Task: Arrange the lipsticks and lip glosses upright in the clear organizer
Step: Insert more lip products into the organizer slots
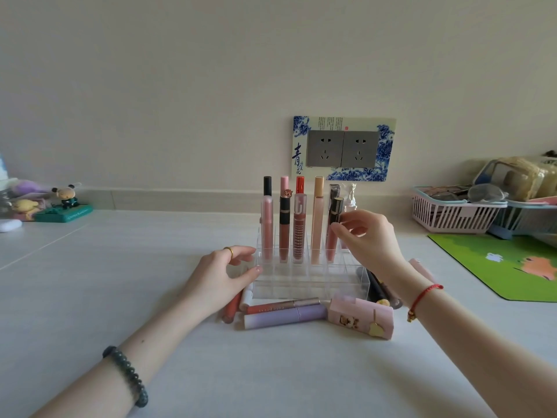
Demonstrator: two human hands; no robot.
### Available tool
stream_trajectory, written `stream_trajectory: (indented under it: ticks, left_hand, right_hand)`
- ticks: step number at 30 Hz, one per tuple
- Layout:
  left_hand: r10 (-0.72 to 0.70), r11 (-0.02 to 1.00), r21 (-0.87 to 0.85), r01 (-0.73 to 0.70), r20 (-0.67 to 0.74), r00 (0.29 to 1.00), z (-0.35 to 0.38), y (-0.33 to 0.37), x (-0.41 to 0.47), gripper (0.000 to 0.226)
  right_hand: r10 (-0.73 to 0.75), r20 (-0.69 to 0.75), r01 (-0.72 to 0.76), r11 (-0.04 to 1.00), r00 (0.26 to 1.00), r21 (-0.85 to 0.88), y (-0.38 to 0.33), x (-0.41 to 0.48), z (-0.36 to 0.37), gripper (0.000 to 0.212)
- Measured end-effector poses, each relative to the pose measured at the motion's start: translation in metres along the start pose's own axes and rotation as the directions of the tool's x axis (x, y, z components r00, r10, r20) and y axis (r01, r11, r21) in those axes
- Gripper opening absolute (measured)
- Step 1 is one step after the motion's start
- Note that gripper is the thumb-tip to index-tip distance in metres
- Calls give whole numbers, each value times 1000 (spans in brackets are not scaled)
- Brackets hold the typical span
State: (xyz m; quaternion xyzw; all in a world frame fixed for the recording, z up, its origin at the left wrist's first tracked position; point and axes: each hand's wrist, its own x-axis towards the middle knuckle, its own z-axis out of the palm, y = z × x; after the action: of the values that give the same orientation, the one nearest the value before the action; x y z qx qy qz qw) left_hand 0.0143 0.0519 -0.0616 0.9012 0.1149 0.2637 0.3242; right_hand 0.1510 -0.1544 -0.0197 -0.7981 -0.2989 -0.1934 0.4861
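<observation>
Currently the clear organizer [310, 289] is sitting mid-surface [150, 297], close to the wall. Five tubes are standing upright along its back row, left to right: black-capped pink gloss [267, 227], pink-topped brown gloss [284, 230], red-capped lettered gloss [299, 233], peach tube [317, 224] and dark-capped gloss [334, 233]. The right grip [370, 239] is reaching over from the right, thumb and fingertips pinching the dark-capped gloss at its cap, the tube's foot sitting in the fifth slot. The left grip [223, 276], a gold ring [229, 251] showing, is resting loosely against the organizer's left wall, fingers relaxed, holding nothing. The front rows are looking unfilled. Lying flat just in front: purple tube [286, 319], coral tube with metallic cap [283, 306], orange-red tube [232, 307], white tube [247, 295] and pink boxed lipstick [361, 319]. Dark tubes [376, 285] are lying to the organizer's right, partly hidden behind the right wrist. A pink basket [452, 218] and green mat [506, 267] are sitting far right.
</observation>
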Motion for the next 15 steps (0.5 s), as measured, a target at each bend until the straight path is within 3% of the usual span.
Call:
stream_trajectory:
  ticks: [15]
  left_hand:
    - [16, 1000, -13, -16, -7, 1000, 0, -1, -1, 39]
  right_hand:
    - [35, 7, -35, 999, 999, -23, 1, 0, 3, 12]
